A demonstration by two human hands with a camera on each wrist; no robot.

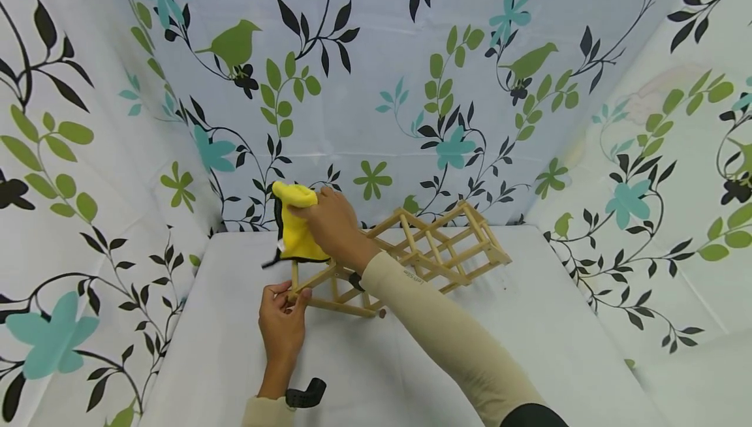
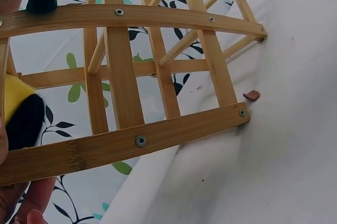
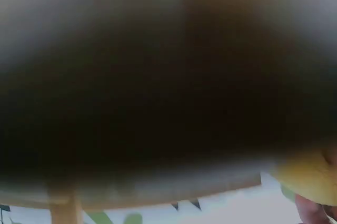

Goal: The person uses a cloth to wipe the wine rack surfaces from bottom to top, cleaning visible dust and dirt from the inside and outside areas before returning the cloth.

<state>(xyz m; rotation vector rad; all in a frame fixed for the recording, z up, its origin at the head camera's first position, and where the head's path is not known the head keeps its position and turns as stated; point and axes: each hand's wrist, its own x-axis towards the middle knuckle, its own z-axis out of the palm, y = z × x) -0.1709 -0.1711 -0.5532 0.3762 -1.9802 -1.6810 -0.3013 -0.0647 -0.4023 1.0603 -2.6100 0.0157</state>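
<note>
A slatted wooden folding rack (image 1: 341, 308) with crossed bars and dowels stands across the white table. My left hand (image 1: 282, 326) pinches its near left end between thumb and fingers. My right hand (image 1: 335, 224) grips a yellow cloth (image 1: 298, 237) with black edging, which hangs over the rack's left end. In the left wrist view, the rack's slats (image 2: 184, 129) show metal rivets, and part of the yellow cloth (image 2: 17, 96) appears behind them. A dark blur covers most of the right wrist view, leaving a yellow patch of cloth (image 3: 303, 182) low on the right.
A small reddish-brown piece (image 2: 252, 96) lies on the table beside the rack. White table covering (image 1: 223, 348) spreads around the rack. Patterned fabric (image 1: 364, 120) with leaves and birds hangs behind and on both sides.
</note>
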